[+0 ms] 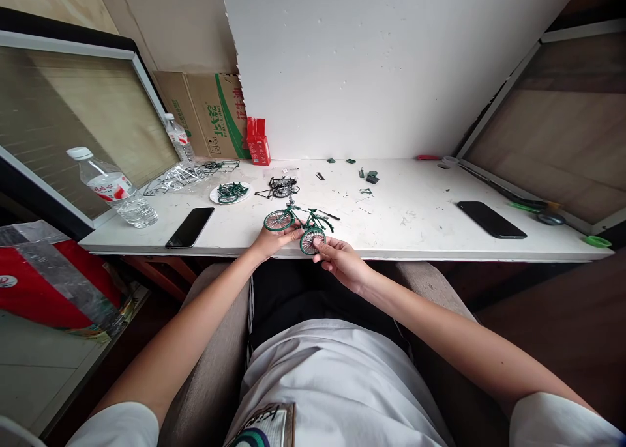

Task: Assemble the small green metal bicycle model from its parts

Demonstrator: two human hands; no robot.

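Observation:
A small green model bicycle [307, 221] is held up over the table's front edge, with its front wheel on the left. My left hand [274, 240] is closed on the bicycle's lower frame, just behind the front wheel. Between the thumb and fingers of my right hand [341, 259] is a green-rimmed spoked wheel [312, 241], which sits low at the rear of the bicycle. Whether this wheel is fixed to the frame I cannot tell. Beyond the hands lie dark bicycle parts [281, 187] and a white plate [244, 198] with green parts on it.
Two water bottles [117, 189] stand at the left, near a black phone [190, 227]. Another dark phone [490, 219] lies at the right. A small red box [259, 141] and a cardboard carton [208, 118] stand at the back. Several small green pieces [372, 178] are scattered behind.

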